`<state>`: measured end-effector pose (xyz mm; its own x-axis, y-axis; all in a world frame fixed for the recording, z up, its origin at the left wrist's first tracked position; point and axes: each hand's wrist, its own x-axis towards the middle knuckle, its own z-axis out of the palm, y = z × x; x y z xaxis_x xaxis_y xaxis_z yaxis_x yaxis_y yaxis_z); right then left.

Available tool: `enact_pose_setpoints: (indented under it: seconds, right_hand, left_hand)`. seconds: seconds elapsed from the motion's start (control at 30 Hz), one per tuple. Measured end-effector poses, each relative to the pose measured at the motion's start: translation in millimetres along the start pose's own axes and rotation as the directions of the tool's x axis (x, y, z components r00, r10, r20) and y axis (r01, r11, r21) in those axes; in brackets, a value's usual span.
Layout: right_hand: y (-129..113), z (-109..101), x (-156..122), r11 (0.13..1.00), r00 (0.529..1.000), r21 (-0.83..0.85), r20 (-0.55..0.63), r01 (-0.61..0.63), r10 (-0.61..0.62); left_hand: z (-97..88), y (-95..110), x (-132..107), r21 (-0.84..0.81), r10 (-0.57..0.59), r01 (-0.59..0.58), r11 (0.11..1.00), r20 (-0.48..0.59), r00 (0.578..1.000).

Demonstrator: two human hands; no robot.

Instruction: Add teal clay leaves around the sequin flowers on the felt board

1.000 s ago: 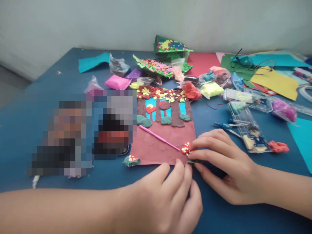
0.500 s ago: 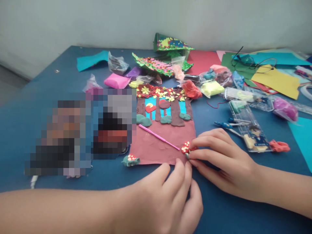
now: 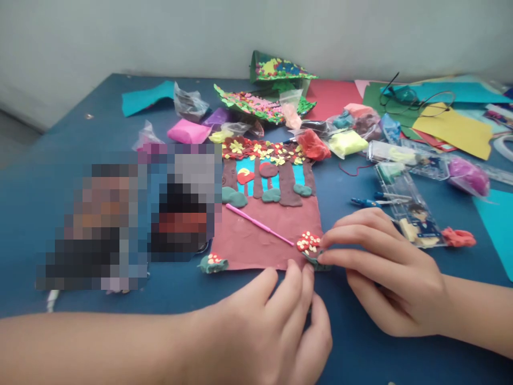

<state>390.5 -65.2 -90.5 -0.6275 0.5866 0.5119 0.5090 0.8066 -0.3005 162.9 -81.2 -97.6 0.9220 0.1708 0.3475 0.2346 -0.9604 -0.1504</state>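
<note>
A clay picture (image 3: 260, 230) lies flat on the table, with brown trees above a reddish-brown ground. In its lower right corner is a red clay mushroom (image 3: 308, 241) with pale dots, above a strip of dark green clay (image 3: 318, 262). My right hand (image 3: 388, 272) reaches in from the right, its fingertips gripping the mushroom's right edge. At the picture's bottom edge, my left hand (image 3: 276, 326) has its fingers curled close together; whatever they hold is hidden. A pink stick tool (image 3: 259, 224) rests across the ground. Another dotted mushroom on green clay (image 3: 214, 262) sits at the lower left corner.
Bags of coloured clay, such as a pink one (image 3: 188, 131) and a red one (image 3: 313, 144), lie behind the picture. Right are a compass (image 3: 365, 202), a clear case (image 3: 409, 214) and eyeglasses (image 3: 428, 101). Blurred-out items (image 3: 182, 214) lie left.
My right hand has shifted slightly right, so more of the dotted mushroom and the green clay strip shows. My left hand stays nearly in place.
</note>
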Motion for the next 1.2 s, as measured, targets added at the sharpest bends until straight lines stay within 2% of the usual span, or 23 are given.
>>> enact_pose_setpoints:
  seconds: [0.23, 0.43, 0.6, 0.67, 0.77, 0.87, 0.9, 1.0, 1.1, 1.2]
  right_hand:
    - [1, 1, -1, 0.998, 0.998, -0.038, 0.027, 0.054, -0.053]
    - [1, 3, -2, 0.997, 0.997, -0.037, 0.046, 0.07, -0.068]
    - [1, 5, -5, 0.998, 0.998, 0.009, 0.022, 0.055, -0.056]
    - [0, 5, -8, 0.997, 0.997, 0.012, -0.018, 0.074, -0.073]
    - [-6, 5, -13, 0.979, 0.982, -0.08, -0.029, 0.186, -0.189]
    - [-11, 6, -16, 0.949, 0.968, -0.196, 0.0, 0.247, -0.251]
    - [-12, 7, -17, 0.933, 0.954, -0.203, 0.015, 0.297, -0.3]
    - [-13, 9, -18, 0.921, 0.94, -0.192, 0.027, 0.339, -0.34]
    - [-14, 9, -20, 0.92, 0.938, -0.189, 0.01, 0.342, -0.347]
    - [-15, 9, -22, 0.906, 0.923, -0.203, -0.019, 0.372, -0.384]
  left_hand:
    - [2.7, -2, 0, -0.006, 0.001, -0.001, 1.0, 0.003, 1.0]
    - [4.4, 1, -1, 0.01, 0.008, -0.007, 1.0, -0.107, 0.994]
    - [-1.2, 5, -3, -0.054, -0.055, 0.053, 0.997, -0.038, 0.998]
    - [1.1, 4, -3, -0.047, -0.057, 0.053, 0.998, -0.093, 0.994]
    - [7.1, 3, -3, 0.014, -0.032, 0.036, 0.999, -0.214, 0.976]
    - [8.8, 5, -1, 0.067, -0.059, 0.078, 0.995, -0.247, 0.967]
    - [7.9, 6, -1, 0.056, -0.093, 0.108, 0.993, -0.228, 0.969]
    - [3.7, 9, 1, -0.039, -0.17, 0.166, 0.985, -0.196, 0.966]
    - [0.6, 7, 4, -0.123, -0.183, 0.156, 0.98, -0.263, 0.947]
    - [-1.0, 3, 6, -0.246, -0.242, 0.193, 0.95, -0.188, 0.952]
